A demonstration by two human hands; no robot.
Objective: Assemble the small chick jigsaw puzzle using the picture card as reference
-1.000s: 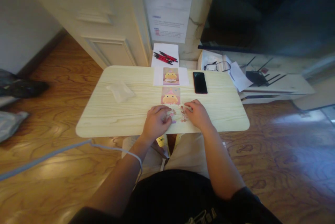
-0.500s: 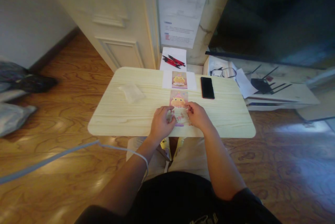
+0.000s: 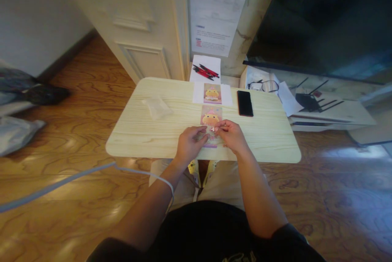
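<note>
A small picture puzzle (image 3: 211,115) with a yellow cartoon animal under a pink hat lies on the table before me; its lower part is partly covered by my hands. Between thumb and forefinger my right hand (image 3: 232,134) pinches a small whitish piece, seemingly a puzzle piece (image 3: 212,129), just over the picture's lower half. My left hand (image 3: 189,142) rests at the left side of the puzzle, thumb and forefinger apart, fingertips at its edge. Beyond it, on white paper, lies a matching picture card (image 3: 212,93).
The light wooden table (image 3: 128,131) carries a clear plastic bag (image 3: 157,108) at left and a black phone (image 3: 245,103) at right. Red pens (image 3: 206,72) lie on paper behind it. Glasses (image 3: 269,86) and a router (image 3: 308,101) are on the low cabinet. A pale cord (image 3: 76,178) crosses at left.
My right hand has moved slightly left and now shows a whitish piece in its pinch. My left hand has stayed nearly in place. The whole view has shifted a little.
</note>
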